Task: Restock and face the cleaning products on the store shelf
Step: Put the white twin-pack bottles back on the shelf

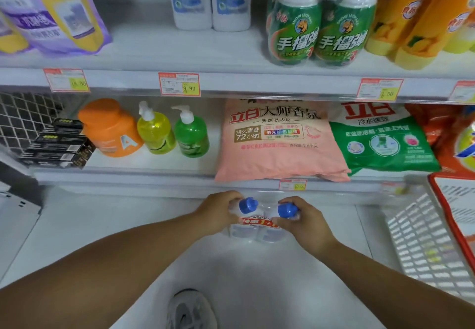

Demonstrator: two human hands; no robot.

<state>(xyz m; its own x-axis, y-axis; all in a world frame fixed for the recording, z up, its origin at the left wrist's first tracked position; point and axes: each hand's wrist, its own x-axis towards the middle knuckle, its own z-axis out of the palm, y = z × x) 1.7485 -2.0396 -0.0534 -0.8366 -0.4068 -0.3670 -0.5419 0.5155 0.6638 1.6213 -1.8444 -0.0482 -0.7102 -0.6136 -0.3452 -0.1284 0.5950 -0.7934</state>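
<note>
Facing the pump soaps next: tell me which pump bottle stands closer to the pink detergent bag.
The green pump bottle; the yellow one stands beyond it, beside the orange jug, farther from the pink bag.

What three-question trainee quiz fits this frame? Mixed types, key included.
1. True or false: the left hand and the right hand both grip the twin-pack of bottles.
2. Multiple choice: on the middle shelf, the green pump bottle stands where relative to the yellow pump bottle? A) to its left B) to its right C) on top of it
3. Fill in: the twin-pack's caps are ____ in colour.

Key: 1 true; 2 B; 3 blue.
</note>
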